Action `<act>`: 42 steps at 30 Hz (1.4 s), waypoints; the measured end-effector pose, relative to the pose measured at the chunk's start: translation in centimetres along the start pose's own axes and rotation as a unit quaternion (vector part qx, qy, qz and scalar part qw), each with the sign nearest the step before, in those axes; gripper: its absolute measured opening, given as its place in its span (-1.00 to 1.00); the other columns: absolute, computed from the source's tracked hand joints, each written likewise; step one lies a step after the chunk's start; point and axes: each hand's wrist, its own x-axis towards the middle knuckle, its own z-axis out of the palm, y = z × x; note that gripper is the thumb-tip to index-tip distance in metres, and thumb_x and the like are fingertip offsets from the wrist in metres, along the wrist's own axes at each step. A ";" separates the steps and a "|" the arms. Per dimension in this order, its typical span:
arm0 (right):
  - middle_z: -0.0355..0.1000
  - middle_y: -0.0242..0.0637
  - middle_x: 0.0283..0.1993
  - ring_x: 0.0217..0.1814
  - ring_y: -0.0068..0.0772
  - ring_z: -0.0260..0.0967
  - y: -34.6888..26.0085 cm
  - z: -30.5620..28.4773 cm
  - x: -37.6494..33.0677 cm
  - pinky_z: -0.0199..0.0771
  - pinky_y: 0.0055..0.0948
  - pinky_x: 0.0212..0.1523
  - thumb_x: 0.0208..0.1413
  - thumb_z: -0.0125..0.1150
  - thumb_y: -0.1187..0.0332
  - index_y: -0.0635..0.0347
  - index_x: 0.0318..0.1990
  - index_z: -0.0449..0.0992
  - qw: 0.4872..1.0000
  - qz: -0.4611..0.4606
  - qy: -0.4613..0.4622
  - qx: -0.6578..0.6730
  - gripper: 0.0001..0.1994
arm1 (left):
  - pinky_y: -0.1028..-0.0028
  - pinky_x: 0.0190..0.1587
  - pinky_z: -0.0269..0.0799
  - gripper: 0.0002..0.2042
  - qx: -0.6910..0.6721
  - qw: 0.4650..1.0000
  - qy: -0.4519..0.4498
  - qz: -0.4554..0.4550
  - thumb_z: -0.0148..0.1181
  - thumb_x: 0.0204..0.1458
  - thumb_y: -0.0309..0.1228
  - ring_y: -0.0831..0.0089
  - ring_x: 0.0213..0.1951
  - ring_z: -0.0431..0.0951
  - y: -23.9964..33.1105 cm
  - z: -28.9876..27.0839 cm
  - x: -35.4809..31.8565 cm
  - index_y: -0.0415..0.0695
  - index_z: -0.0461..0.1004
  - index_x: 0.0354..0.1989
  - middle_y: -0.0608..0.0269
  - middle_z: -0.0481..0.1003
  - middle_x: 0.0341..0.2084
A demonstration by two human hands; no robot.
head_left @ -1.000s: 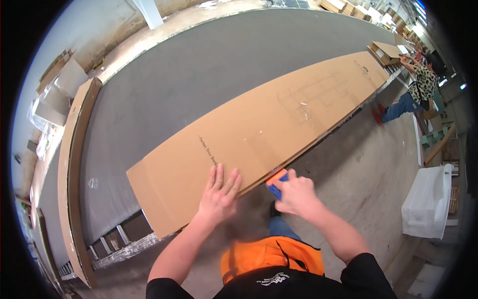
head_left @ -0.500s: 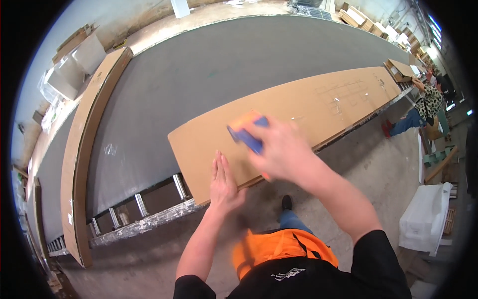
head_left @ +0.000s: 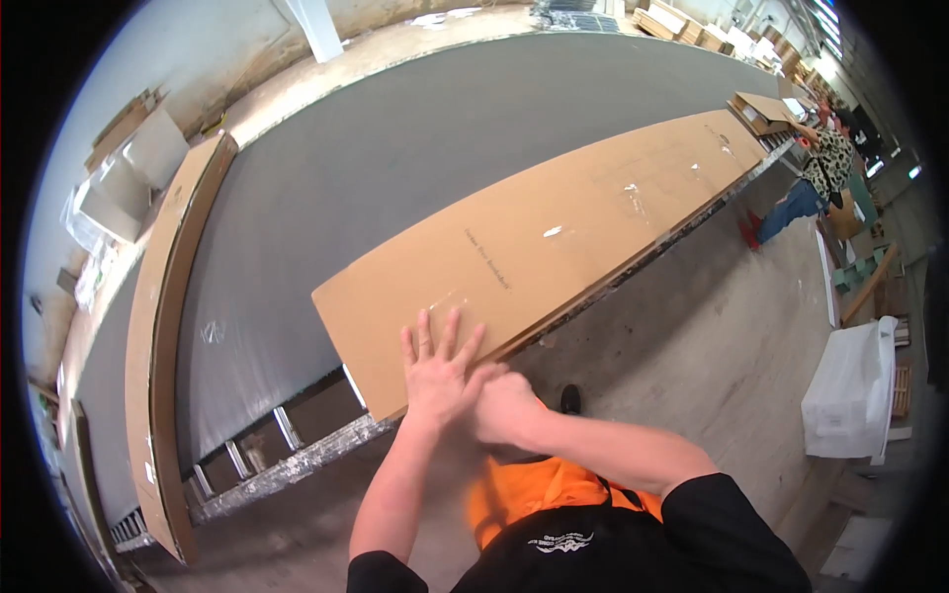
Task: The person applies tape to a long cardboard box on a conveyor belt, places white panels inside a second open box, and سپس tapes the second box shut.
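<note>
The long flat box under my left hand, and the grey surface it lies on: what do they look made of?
The long flat box looks like plain brown corrugated cardboard, matte, with glossy clear tape patches catching light. The grey surface looks like a matte felt or carpet-like covering, uniform and non-reflective; the exact fabric cannot be told. The left hand presses flat on the box.

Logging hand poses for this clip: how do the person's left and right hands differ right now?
The left hand lies flat with fingers spread on the near end of the long cardboard box; the right hand is curled into a fist at the box's edge, beside the left wrist. The left shows an empty back; whether the right holds anything cannot be seen. Both are bare.
</note>
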 end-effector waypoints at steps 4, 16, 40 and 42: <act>0.35 0.08 -0.01 -0.17 0.00 0.47 4.1 -3.4 -5.7 0.57 -0.19 -0.22 -0.24 0.33 0.21 0.18 -0.03 0.56 0.996 -0.044 -0.006 0.083 -0.49 | -0.24 0.40 -0.23 -0.11 0.054 0.993 -0.027 -0.100 0.28 -0.14 0.28 -0.20 0.44 -0.05 2.1 -0.4 0.6 0.17 0.24 0.40 -0.03 0.07 0.43; 0.39 -0.09 0.22 0.00 -0.03 0.48 22.3 -9.3 -12.6 0.56 -0.18 -0.07 -0.26 0.34 0.40 -0.21 0.08 0.54 0.867 -0.301 0.353 0.184 -0.42 | 0.42 -0.05 0.45 -0.61 -0.791 0.505 0.040 -0.343 0.20 0.21 -0.18 0.47 -0.17 0.55 15.7 -3.7 2.8 -0.28 0.53 0.00 0.19 0.59 -0.18; 0.30 -0.35 0.30 0.01 -0.26 0.36 31.0 -12.4 -4.1 0.48 -0.31 -0.07 -0.37 0.36 0.42 -0.31 -0.09 0.66 0.927 -0.351 0.116 -0.063 -0.47 | 0.35 -0.51 0.42 -0.87 0.191 0.812 0.366 -0.413 0.48 -0.09 -0.26 0.30 -0.60 0.53 3.4 0.0 -6.2 0.01 0.69 -0.43 0.28 0.57 -0.62; 0.29 -0.35 0.31 0.02 -0.27 0.36 30.1 -12.8 -3.7 0.48 -0.32 -0.07 -0.36 0.36 0.40 -0.32 -0.08 0.66 0.931 -0.342 0.103 -0.077 -0.48 | 0.34 -0.50 0.41 -0.87 0.208 0.815 0.345 -0.417 0.47 -0.07 -0.24 0.31 -0.60 0.53 3.1 0.1 -6.2 0.03 0.69 -0.42 0.28 0.57 -0.63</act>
